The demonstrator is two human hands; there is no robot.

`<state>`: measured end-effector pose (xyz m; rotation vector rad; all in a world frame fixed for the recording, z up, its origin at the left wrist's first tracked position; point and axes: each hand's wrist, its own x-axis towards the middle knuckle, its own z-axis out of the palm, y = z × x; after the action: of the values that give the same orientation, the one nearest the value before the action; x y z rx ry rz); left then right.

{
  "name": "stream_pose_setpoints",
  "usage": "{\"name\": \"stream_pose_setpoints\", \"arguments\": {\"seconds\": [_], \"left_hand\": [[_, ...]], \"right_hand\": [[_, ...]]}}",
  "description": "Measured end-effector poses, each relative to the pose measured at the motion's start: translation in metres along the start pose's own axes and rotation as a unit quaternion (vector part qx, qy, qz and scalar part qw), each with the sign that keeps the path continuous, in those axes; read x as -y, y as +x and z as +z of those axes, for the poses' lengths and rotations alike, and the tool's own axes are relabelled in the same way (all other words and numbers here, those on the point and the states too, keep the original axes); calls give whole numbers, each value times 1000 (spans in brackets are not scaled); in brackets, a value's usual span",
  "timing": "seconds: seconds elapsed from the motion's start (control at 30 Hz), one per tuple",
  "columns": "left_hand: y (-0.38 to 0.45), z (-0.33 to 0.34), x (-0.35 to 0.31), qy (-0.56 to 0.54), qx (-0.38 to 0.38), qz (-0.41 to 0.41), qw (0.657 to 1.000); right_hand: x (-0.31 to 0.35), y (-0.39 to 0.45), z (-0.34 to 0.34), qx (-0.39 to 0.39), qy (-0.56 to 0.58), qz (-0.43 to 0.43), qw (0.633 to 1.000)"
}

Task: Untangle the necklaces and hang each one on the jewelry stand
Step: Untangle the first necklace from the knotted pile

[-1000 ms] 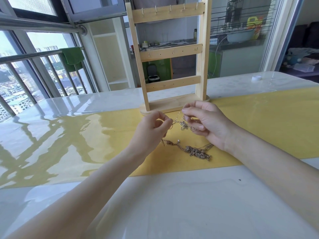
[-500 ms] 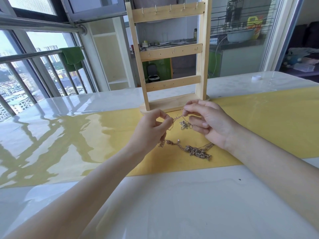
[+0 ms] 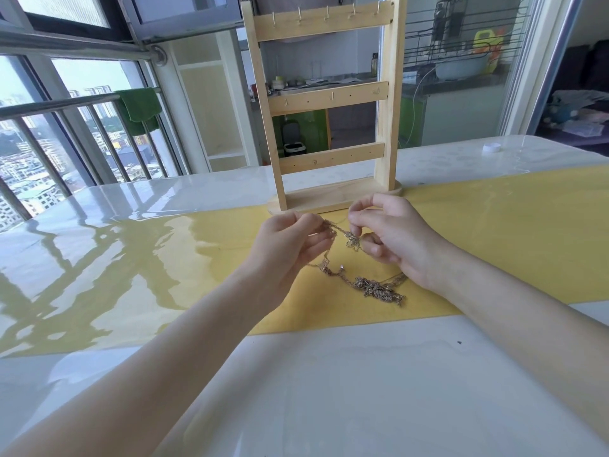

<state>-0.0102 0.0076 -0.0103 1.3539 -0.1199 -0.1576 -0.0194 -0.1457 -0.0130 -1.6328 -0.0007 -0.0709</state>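
A tangled bunch of gold necklaces point(image 3: 375, 286) lies on the yellow runner point(image 3: 494, 232), with one chain rising from it to my hands. My left hand point(image 3: 290, 245) pinches that chain near its upper end. My right hand point(image 3: 392, 235) pinches a small knot of the same chain a little to the right. Both hands hover just above the runner, a short stretch of chain taut between them. The wooden jewelry stand point(image 3: 324, 97) rises right behind my hands, its three bars with small hooks bare.
The glossy white table point(image 3: 329, 390) reaches back to a window railing on the left. A small white cap point(image 3: 491, 147) lies at the far right of the table. A glass partition stands behind the stand.
My hands have drawn slightly apart and lifted, pulling the chain straighter between them. The pile on the runner has barely shifted.
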Motion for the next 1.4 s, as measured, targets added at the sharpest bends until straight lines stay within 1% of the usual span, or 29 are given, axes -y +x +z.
{"name": "stream_pose_setpoints", "arguments": {"seconds": [0.07, 0.13, 0.27, 0.33, 0.4, 0.47, 0.53, 0.57, 0.63, 0.73, 0.9, 0.97, 1.03, 1.1, 1.2, 1.3, 1.4], "left_hand": [[0, 0, -2, -35, 15, -26, 999], [-1, 0, -3, -45, 29, -47, 997], [-1, 2, -4, -52, 58, -51, 996], [-2, 1, -4, -18, 66, -36, 997], [-2, -1, -3, 69, 73, 4, 995], [-2, -3, -1, 193, 76, 68, 976], [-1, -5, 0, 307, 77, 135, 939], [-2, -5, 1, 341, 79, 163, 922], [-2, -6, 2, 372, 86, 203, 902], [-2, -8, 5, 422, 83, 240, 870], [-3, -7, 7, 469, 70, 273, 837], [-2, -6, 8, 483, 63, 275, 829], [-1, -4, 8, 495, 68, 251, 829], [-1, -4, 7, 494, 80, 207, 840], [0, -3, 7, 484, 96, 158, 855], [0, -5, 6, 469, 98, 135, 867], [1, -10, 1, 427, 78, 129, 892]], "right_hand": [[0, -1, 2, 9, -47, -20, 999], [-1, -3, 3, 18, -75, -39, 996], [-1, -2, 3, 30, -52, -47, 997], [0, -2, 1, 42, -45, -35, 997], [1, -3, 0, 53, -45, -22, 997], [2, -3, -1, 70, -32, -2, 997], [3, -4, -2, 101, -5, 18, 995], [3, -3, -3, 113, 6, 25, 993], [2, -3, -5, 128, 8, 28, 991], [0, -3, -5, 134, -27, 12, 990], [2, -3, -4, 107, -42, 25, 993], [3, -3, -3, 92, -72, 25, 993], [2, -4, -1, 76, -103, 15, 992], [1, -4, 0, 65, -118, 0, 991], [-1, -5, 1, 73, -139, -13, 987], [-1, -6, 3, 92, -131, -28, 987], [-1, -6, 3, 99, -101, -41, 989]]}}
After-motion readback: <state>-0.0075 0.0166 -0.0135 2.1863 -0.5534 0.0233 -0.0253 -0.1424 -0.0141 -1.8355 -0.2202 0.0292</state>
